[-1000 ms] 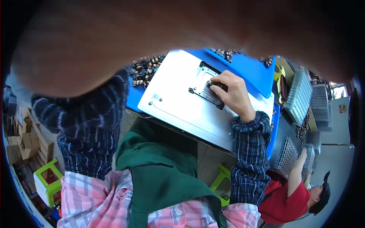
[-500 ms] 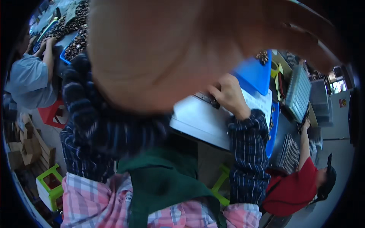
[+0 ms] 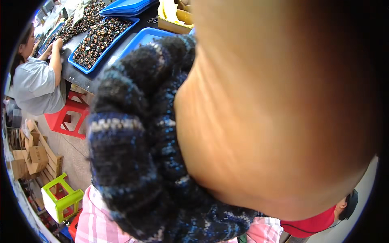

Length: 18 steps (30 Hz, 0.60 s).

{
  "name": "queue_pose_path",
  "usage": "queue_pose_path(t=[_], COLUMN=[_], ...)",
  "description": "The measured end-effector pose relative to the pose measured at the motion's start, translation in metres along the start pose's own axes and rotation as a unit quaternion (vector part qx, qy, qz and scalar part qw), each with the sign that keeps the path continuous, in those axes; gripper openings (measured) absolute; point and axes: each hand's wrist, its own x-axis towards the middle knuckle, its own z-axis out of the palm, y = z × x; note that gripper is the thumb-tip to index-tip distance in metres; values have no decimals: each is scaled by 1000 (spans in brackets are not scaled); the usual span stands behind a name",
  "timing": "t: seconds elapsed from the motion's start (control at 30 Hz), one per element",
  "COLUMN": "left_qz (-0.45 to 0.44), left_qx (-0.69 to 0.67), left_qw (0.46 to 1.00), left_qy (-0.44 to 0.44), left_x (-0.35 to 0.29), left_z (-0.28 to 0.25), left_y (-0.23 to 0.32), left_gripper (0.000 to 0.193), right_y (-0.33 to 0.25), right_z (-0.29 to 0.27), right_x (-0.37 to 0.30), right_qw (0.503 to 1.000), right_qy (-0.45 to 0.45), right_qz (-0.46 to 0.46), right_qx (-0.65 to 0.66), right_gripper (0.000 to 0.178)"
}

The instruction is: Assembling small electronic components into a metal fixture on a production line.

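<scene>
My left hand (image 3: 275, 121) is right up against the camera, its wrist and base blurred and filling the right half of the view. A dark striped knit sleeve cuff (image 3: 129, 137) bunches around that wrist. The fingers cannot be seen, nor whether they hold anything. Behind the hand and arm, my right hand and the work surface before me are hidden. Past the cuff, a blue tray (image 3: 139, 39) shows in part, and a fuller blue tray (image 3: 88, 69) holds many small dark and copper-coloured parts.
A stack of blue trays (image 3: 125, 8) and a yellow box (image 3: 174, 26) stand at the back. On the left sits a co-worker (image 3: 36, 83) near a red stool (image 3: 67, 117). A green stool (image 3: 60, 198) is lower left; a person in red (image 3: 314, 222) is lower right.
My left hand has come closer to the camera and lower, its fingers leaving view. It now covers my right hand and the white surface that showed before. The left-hand trays show more fully.
</scene>
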Motion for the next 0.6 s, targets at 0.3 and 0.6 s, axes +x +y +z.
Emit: queue_pose_path(t=[0.3,0.6], left_qz=[38,65], left_qx=[4,8], left_qw=[999,998], left_qy=[-15,-25], left_x=[7,13], left_z=[8,15], left_y=[5,-11], left_gripper=[46,44], right_y=[-7,-40], right_z=[4,-30], right_x=[-12,-16], right_qw=[995,998], right_qy=[89,40], right_qz=[-45,8], right_qx=[-8,49], right_gripper=[26,20])
